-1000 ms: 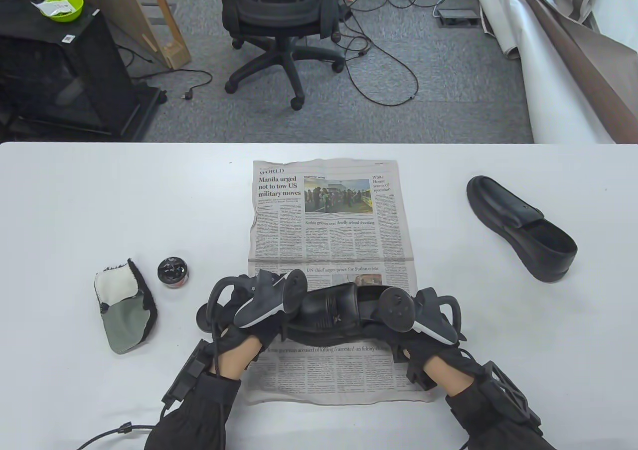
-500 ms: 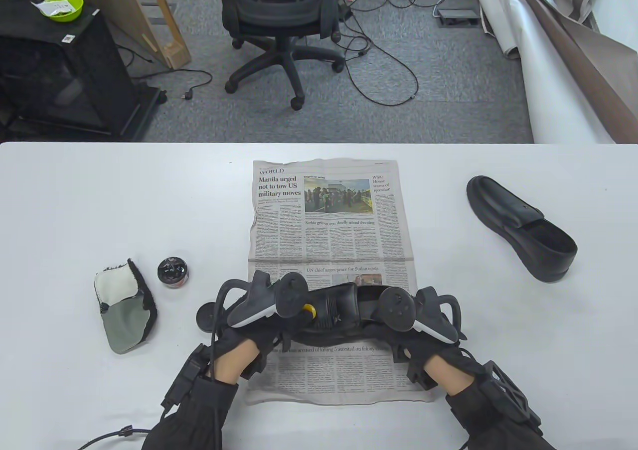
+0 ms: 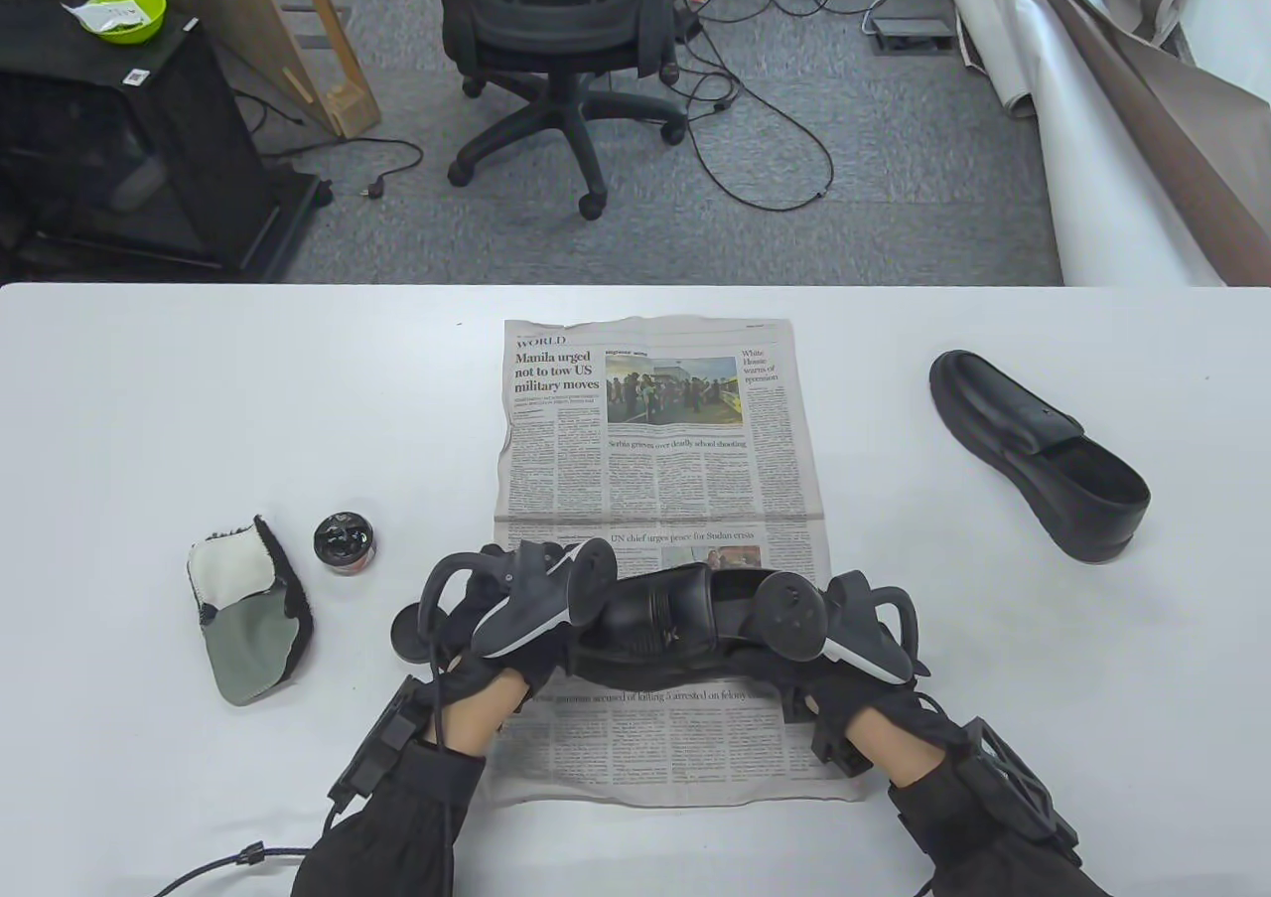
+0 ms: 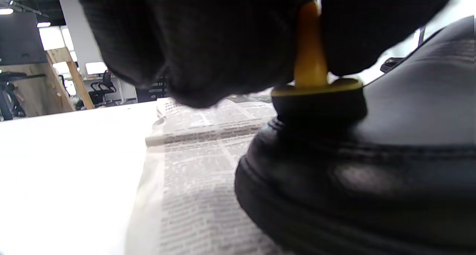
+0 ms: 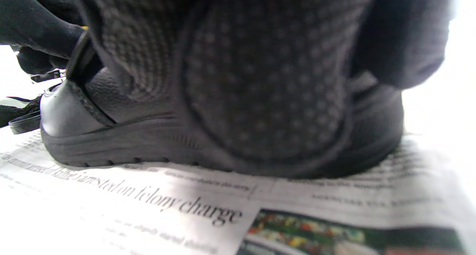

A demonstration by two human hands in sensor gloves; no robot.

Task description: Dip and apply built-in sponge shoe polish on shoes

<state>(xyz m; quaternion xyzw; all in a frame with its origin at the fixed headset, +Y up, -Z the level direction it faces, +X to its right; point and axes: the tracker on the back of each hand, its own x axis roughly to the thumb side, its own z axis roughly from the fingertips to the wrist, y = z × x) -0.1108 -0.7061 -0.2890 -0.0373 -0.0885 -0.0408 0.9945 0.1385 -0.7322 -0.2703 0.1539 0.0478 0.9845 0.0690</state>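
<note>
A black shoe lies on the newspaper near the table's front edge. My left hand pinches the yellow handle of the sponge applicator and presses its black sponge onto the shoe's toe. My right hand grips the shoe's heel end; its gloved fingers wrap the shoe's side. The open polish tin stands left of the newspaper, apart from both hands. A second black shoe lies at the right.
A round black lid lies beside my left hand. A white and grey cloth mitt lies left of the tin. The table's far edge runs behind the newspaper, with an office chair on the floor beyond.
My left hand tilted so the applicator's yellow handle showed over the toe, then rolled back and covers it again. The right hand and the shoe have stayed in place.
</note>
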